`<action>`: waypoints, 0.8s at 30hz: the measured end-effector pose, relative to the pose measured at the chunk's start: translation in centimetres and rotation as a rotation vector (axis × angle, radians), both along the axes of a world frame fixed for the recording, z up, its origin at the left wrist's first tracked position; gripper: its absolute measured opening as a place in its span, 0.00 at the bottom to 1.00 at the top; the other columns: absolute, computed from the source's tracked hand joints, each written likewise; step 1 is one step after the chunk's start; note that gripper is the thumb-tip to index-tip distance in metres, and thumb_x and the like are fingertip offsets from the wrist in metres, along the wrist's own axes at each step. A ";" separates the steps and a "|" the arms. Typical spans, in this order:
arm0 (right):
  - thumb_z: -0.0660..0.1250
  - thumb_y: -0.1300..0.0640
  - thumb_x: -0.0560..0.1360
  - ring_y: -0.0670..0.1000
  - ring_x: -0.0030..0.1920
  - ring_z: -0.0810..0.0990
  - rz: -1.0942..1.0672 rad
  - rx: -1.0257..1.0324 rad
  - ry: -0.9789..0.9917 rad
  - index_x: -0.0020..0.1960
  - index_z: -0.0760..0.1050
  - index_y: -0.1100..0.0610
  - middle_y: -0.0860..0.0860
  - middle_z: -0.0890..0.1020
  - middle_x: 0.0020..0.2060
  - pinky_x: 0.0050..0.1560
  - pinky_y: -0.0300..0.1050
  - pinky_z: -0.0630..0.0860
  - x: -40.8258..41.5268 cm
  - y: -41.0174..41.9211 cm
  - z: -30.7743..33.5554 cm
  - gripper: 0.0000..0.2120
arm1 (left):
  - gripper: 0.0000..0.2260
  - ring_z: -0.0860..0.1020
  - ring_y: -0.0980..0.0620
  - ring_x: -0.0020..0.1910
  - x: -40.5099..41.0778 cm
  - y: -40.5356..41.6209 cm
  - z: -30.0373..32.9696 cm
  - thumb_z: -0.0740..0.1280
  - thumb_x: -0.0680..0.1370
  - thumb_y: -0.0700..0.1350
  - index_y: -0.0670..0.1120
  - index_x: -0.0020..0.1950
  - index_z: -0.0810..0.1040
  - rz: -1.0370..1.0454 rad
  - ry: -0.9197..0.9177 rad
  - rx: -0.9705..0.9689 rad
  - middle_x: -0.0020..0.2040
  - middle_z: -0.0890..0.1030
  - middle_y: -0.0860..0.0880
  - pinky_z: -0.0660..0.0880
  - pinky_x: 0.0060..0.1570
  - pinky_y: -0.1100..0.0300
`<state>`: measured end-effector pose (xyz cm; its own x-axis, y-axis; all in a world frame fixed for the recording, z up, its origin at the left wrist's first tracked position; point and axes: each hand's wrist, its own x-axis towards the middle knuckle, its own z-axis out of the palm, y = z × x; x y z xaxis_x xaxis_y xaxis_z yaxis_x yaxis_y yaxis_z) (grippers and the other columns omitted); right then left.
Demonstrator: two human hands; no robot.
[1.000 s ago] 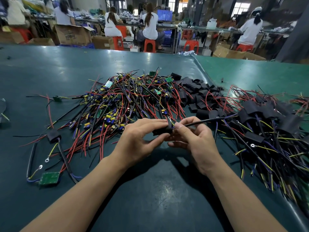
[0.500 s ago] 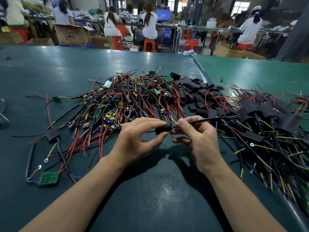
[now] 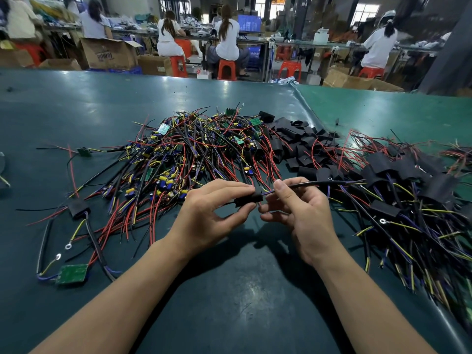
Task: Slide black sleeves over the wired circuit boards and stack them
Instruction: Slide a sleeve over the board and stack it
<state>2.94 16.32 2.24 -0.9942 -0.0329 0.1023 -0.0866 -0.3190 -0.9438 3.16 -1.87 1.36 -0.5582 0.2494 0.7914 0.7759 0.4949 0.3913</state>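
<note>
- Head view, nearest: both forearms reach in over the dark green table (image 3: 229, 290), hands meeting above its bare middle.
- Left hand (image 3: 207, 213): thumb and fingertips pinched together on a black sleeve (image 3: 249, 199), holding it clear of the table.
- Right hand (image 3: 298, 210): thumb and forefinger pinched on a black-sheathed wire bundle (image 3: 319, 184) that exits the sleeve's right end and runs off to the right; the other fingers are curled beneath.
- Whether a board sits inside the held sleeve cannot be told.
- Left of the grip, near: a bare green circuit board (image 3: 72, 274) with ring-terminal leads lies flat; beyond it one sleeved unit (image 3: 78, 208) lies apart from the piles.
- Right of the grip: a heap of sleeved boards (image 3: 398, 180) with trailing yellow, purple and black leads.
- Just beyond the grip: a large tangle of unsleeved wired boards (image 3: 191, 154) with red, black and yellow wires.
- Beyond and right of the grip: a pile of empty black sleeves (image 3: 293, 139), touching the tangle.
- Far: seated workers (image 3: 227, 34) on red stools at benches; cardboard boxes (image 3: 109, 53) on the floor.
</note>
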 end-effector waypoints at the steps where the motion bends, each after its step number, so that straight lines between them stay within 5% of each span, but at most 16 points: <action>1: 0.69 0.59 0.77 0.55 0.34 0.84 0.001 -0.006 0.009 0.44 0.75 0.58 0.56 0.83 0.35 0.31 0.44 0.80 0.0 0.0 0.0 0.04 | 0.11 0.83 0.51 0.52 0.0 0.0 0.0 0.75 0.72 0.38 0.38 0.54 0.84 0.001 0.002 -0.001 0.52 0.84 0.45 0.80 0.53 0.54; 6: 0.74 0.45 0.68 0.54 0.32 0.82 0.103 0.018 -0.066 0.47 0.76 0.57 0.56 0.82 0.37 0.26 0.42 0.77 0.1 -0.1 0.2 0.17 | 0.11 0.83 0.51 0.52 0.0 0.0 0.0 0.75 0.73 0.38 0.37 0.55 0.83 -0.024 0.018 0.007 0.53 0.84 0.45 0.80 0.52 0.53; 11: 0.72 0.40 0.66 0.50 0.22 0.75 0.242 0.205 -0.152 0.34 0.82 0.53 0.54 0.78 0.27 0.20 0.36 0.69 0.6 -0.1 0.4 0.16 | 0.12 0.82 0.49 0.55 -0.1 0.1 0.0 0.75 0.73 0.37 0.37 0.56 0.83 -0.051 0.039 -0.022 0.56 0.83 0.44 0.79 0.53 0.51; 15: 0.69 0.51 0.75 0.51 0.22 0.76 0.097 0.124 -0.034 0.35 0.81 0.52 0.55 0.79 0.27 0.21 0.37 0.71 0.5 0.0 0.5 0.11 | 0.18 0.79 0.47 0.60 -0.2 0.0 0.4 0.76 0.73 0.39 0.36 0.60 0.80 0.070 0.116 -0.004 0.61 0.80 0.43 0.75 0.61 0.51; 19: 0.64 0.58 0.81 0.50 0.23 0.76 -0.293 0.000 0.132 0.39 0.77 0.59 0.53 0.79 0.26 0.21 0.39 0.71 -0.5 0.9 0.9 0.12 | 0.12 0.80 0.45 0.53 -0.2 -0.2 0.4 0.73 0.74 0.41 0.37 0.55 0.82 0.173 0.165 0.032 0.54 0.82 0.44 0.76 0.55 0.49; 21: 0.63 0.55 0.81 0.48 0.24 0.77 -0.517 -0.156 0.115 0.41 0.76 0.58 0.50 0.80 0.27 0.22 0.38 0.72 -1.0 2.3 1.6 0.12 | 0.10 0.80 0.44 0.50 -0.2 0.0 0.2 0.72 0.75 0.41 0.37 0.53 0.82 0.170 0.159 0.031 0.51 0.82 0.44 0.76 0.53 0.51; 24: 0.64 0.47 0.81 0.48 0.26 0.78 -0.575 -0.366 -0.023 0.48 0.74 0.57 0.52 0.81 0.33 0.26 0.38 0.75 -1.3 3.4 1.8 0.13 | 0.09 0.79 0.44 0.48 -0.2 0.1 0.1 0.71 0.75 0.41 0.38 0.52 0.83 0.179 0.135 0.028 0.49 0.82 0.45 0.75 0.53 0.54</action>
<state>1.61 19.71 4.00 -0.8451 0.5344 -0.0149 -0.3193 -0.5269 -0.7877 2.93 -1.74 1.42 -0.4799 0.1328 0.8672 0.7232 0.6194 0.3054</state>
